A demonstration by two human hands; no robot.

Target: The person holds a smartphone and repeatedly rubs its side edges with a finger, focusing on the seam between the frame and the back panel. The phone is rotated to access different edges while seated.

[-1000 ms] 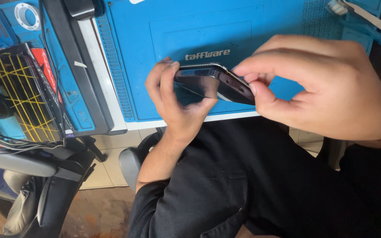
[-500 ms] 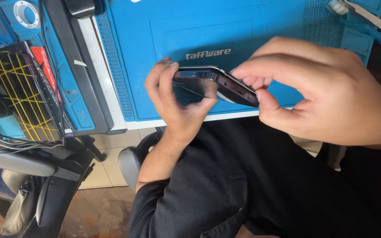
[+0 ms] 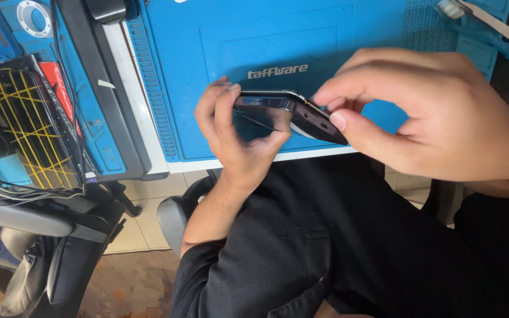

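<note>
I'm looking down at a dark phone (image 3: 293, 112) being held edge-on just over the near lip of a blue mat (image 3: 349, 35), so it's showing me its thin glossy side with a pale strip running along the top edge. The left hand (image 3: 237, 138) is wrapping around its left end, fingers curled over the top and thumb underneath, gripping it firmly. The right hand (image 3: 437, 112) is pinching the right end, thumb tip and fingertips closed tight on the rounded corner. The mat is looking rubbery and matte, with a shallow rectangular recess in the middle and ribbed slots down its left border. Most of its centre is sitting bare behind the hands. Up in the far right corner a brush (image 3: 478, 17) with a pale handle is lying on the mat, well apart from the phone. Left of the mat there's a long black bar (image 3: 98, 94) running along the desk, then a dark panel (image 3: 27, 129) criss-crossed with yellow tape beside it. Below the desk edge I'm seeing black clothing, a black chair (image 3: 66, 247) at lower left and a tiled floor (image 3: 134, 227).
</note>
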